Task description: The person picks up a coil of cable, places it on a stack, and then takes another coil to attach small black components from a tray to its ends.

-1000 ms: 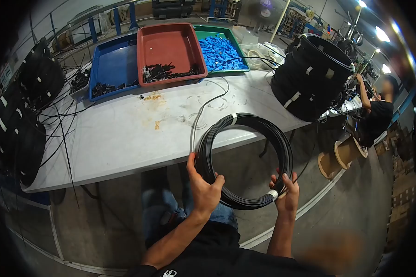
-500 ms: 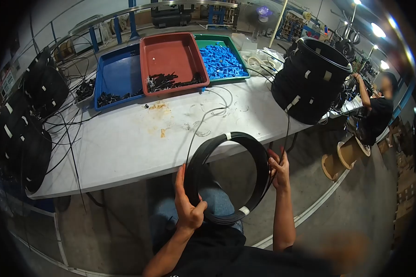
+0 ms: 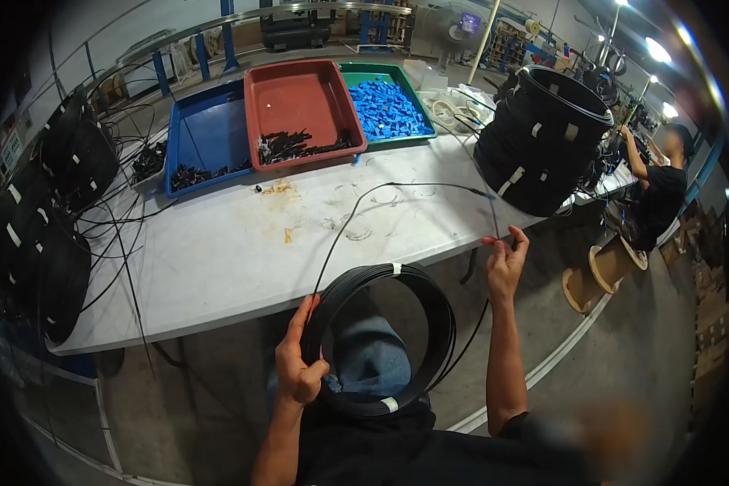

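Observation:
A coil of black cable [image 3: 320, 324], banded with white tape at top and bottom, hangs upright over my lap at the table's front edge. My left hand [image 3: 301, 363] is closed around the coil's left side. To the right of the coil, my right hand [image 3: 505, 263] is raised with its fingers pinched on a loose length of the cable, which runs down and back to the coil. Another free length [image 3: 389, 185] arcs from beside my left hand over the table, its tip blurred above my right hand.
Across the white table [image 3: 219, 267] stand a blue tray [image 3: 211, 121] and a red tray [image 3: 300, 93] with black parts, and a green tray [image 3: 409, 85] of blue pieces. Stacked black coils [image 3: 543, 138] rise at right, more coils [image 3: 32, 251] at left. A co-worker [image 3: 664, 190] stands far right.
The coil has moved lower and slightly left with my left hand. My right hand has moved up and right, away from the coil, drawing cable out. The free length now arcs further right.

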{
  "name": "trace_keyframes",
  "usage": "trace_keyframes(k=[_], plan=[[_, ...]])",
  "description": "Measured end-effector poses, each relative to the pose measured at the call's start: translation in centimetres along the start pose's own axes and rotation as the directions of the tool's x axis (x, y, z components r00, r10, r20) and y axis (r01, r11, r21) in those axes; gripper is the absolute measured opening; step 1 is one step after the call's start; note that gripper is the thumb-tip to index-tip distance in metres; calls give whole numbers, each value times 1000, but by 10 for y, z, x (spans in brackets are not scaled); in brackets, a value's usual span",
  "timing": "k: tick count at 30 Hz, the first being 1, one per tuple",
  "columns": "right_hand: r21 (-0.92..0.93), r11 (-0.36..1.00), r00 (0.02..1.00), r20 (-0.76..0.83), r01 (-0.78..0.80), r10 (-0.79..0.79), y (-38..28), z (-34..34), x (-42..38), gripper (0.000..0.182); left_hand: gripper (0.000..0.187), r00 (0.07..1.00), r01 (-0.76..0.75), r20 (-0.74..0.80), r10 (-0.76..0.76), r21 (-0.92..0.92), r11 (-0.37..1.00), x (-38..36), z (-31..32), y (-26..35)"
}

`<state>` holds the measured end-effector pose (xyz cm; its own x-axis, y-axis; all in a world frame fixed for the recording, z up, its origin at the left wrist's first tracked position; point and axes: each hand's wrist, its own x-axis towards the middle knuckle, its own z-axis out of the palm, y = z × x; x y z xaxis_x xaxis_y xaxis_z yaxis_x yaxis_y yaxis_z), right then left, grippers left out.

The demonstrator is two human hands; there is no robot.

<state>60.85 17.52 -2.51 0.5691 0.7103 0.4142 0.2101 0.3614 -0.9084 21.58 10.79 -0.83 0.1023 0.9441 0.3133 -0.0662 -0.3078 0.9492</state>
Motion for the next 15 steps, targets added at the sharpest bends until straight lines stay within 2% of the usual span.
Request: trace_keyframes(k=[1, 3, 4, 5, 6, 7, 8, 9, 11, 15], plan=[[1, 1000, 1000, 1, -2, 2, -4, 7, -2, 39, 91, 1000, 1, -1, -1, 2, 1000, 1, -3, -2], [-117, 991, 982, 185, 70, -48, -10, 16, -6, 24, 88, 990, -140, 47, 133, 231, 963, 1, -9, -8], [-145, 988, 968, 251, 59, -21, 0, 15, -4, 23, 88, 991, -135, 45, 128, 232, 963, -1, -8, -8], [-145, 988, 967, 254, 55, -17, 7, 12, -6, 23, 86, 999, -49, 22, 46, 150, 987, -2, -7, -5], [-129, 991, 941, 337, 32, 13, 11, 11, -9, 25, 84, 999, 33, 4, -33, 66, 997, -2, -8, -3], [-116, 993, 907, 419, 9, 40, 15, 9, -13, 26, 84, 999, 32, -1, -32, 68, 997, -1, -9, -6], [-4, 995, 895, 438, -96, 88, 19, 7, -18, 29, 84, 1000, 2, 2, -2, 63, 998, 0, -10, -12], [-6, 995, 893, 442, -96, 89, 20, 2, -23, 29, 84, 1000, -27, 5, 27, 56, 998, 0, -10, -16], [155, 987, 911, 410, -30, -37, 17, -11, -28, 29, 85, 1000, -17, 8, 16, 41, 999, 0, -12, -18], [202, 977, 974, 199, 72, -113, -39, -38, -44, 28, 86, 1000, -19, 16, 18, 42, 999, 0, -13, -23]])
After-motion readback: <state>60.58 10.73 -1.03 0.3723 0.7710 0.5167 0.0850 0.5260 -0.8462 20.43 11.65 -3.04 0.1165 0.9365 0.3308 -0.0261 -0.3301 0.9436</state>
